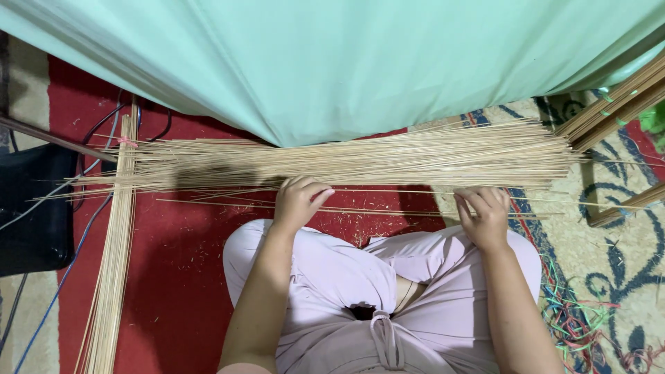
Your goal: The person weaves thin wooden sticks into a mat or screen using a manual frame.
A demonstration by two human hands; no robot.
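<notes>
A wide loose pile of thin pale sticks (pixel 360 158) lies flat across the red mat in front of my crossed legs. My left hand (pixel 299 201) rests at the pile's near edge, fingers curled over a few loose sticks (pixel 388 210) that lie apart from the pile. My right hand (pixel 485 215) pinches the same few sticks further right, fingers bent around them.
A tied bundle of sticks (pixel 114 263) runs down the left side. More tied bundles (pixel 609 107) lean at the upper right. A mint-green cloth (pixel 346 62) hangs over the far side. Coloured bands (pixel 575 325) lie on the patterned carpet at right; cables (pixel 76 242) and a black object (pixel 34 208) sit at left.
</notes>
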